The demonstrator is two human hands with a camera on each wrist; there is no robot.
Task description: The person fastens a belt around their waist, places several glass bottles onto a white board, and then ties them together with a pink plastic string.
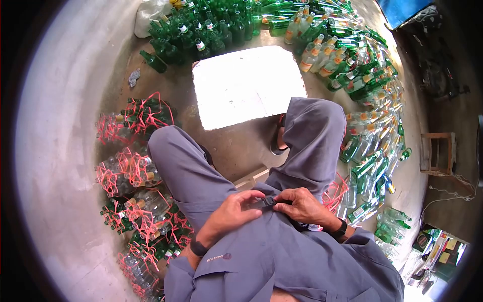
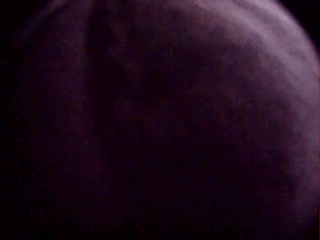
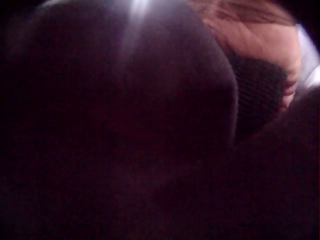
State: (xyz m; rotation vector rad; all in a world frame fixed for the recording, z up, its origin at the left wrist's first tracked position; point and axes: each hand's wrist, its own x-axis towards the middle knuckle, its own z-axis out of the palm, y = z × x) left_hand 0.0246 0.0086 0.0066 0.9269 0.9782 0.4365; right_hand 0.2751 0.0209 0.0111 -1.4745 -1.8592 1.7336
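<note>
In the head view a small black buckle-like piece [image 1: 267,201] lies over the lap of the grey trousers [image 1: 196,166], between both hands. My right hand [image 1: 303,206] pinches its right end with thumb and curled forefinger. From the other side, my left hand [image 1: 232,214] curls round its left end, thumb below and forefinger above. A black band circles each wrist. Dark cloth fills the left wrist view. The right wrist view is mostly dark too, with a ribbed black band [image 3: 257,95] against skin at the upper right; neither wrist view shows the black piece.
A white slab [image 1: 246,85] stands beyond the knees. Green bottles [image 1: 216,35] crowd the back, and a large heap of clear and green bottles [image 1: 367,126] lies right. Bottle bundles tied with pink strips [image 1: 136,171] line the left. A wooden stool [image 1: 437,153] stands far right.
</note>
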